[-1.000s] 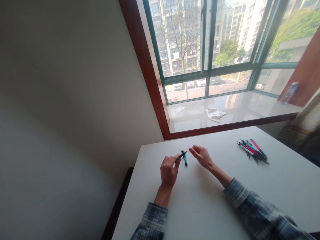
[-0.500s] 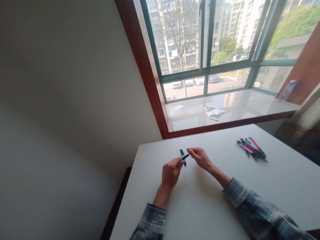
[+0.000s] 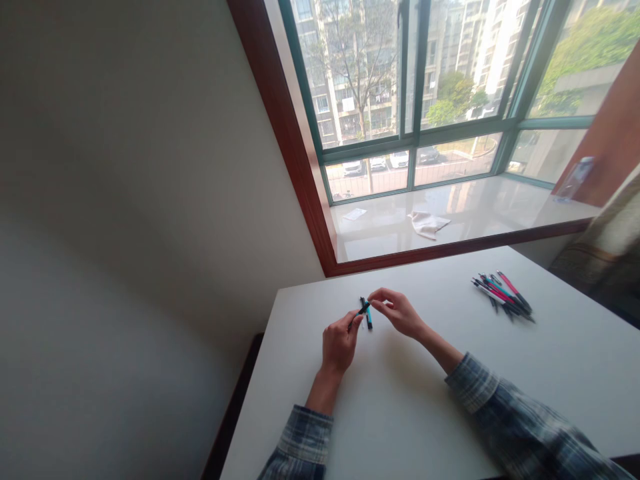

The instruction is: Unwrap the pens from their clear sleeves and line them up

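1. The left hand point(image 3: 338, 343) pinches a dark pen point(image 3: 361, 311) by its near end, long axis pointing up-right.
2. The right hand point(image 3: 400, 312) pinches the pen's far tip, just above the worktop point(image 3: 400, 413).

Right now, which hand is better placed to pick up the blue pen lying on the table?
Probably the right hand: its fingertips hover beside the blue pen on the table. The left hand already grips a dark pen.
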`<state>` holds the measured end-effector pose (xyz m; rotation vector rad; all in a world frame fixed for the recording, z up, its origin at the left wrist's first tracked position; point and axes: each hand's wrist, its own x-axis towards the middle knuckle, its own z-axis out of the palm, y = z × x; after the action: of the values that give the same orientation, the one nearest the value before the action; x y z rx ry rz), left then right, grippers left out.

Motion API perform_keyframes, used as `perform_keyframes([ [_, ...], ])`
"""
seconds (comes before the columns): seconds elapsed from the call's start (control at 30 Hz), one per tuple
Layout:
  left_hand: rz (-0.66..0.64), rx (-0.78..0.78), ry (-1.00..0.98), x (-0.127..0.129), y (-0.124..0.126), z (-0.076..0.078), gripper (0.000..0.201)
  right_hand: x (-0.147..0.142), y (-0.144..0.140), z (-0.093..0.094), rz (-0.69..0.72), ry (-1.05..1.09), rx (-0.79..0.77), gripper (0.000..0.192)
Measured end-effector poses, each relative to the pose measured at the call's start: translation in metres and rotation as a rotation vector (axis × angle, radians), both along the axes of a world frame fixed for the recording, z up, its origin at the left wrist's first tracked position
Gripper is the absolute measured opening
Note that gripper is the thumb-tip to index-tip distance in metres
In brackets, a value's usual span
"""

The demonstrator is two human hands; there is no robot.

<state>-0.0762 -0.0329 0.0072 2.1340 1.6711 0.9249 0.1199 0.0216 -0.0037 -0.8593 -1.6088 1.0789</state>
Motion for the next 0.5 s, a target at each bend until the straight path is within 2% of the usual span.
perform_keyframes([
  [0.2,0.005,-0.023,-0.011,0.0010,-0.0007,0.0007,0.042,0.0004,0.0004,0.0010,-0.029,0.025,-0.083,0.032],
  [0.5,0.001,-0.056,-0.075,0.0027,0.0004,0.0015,0.047,-0.0062,0.0025,-0.0042,-0.024,0.126,-0.058,0.032],
])
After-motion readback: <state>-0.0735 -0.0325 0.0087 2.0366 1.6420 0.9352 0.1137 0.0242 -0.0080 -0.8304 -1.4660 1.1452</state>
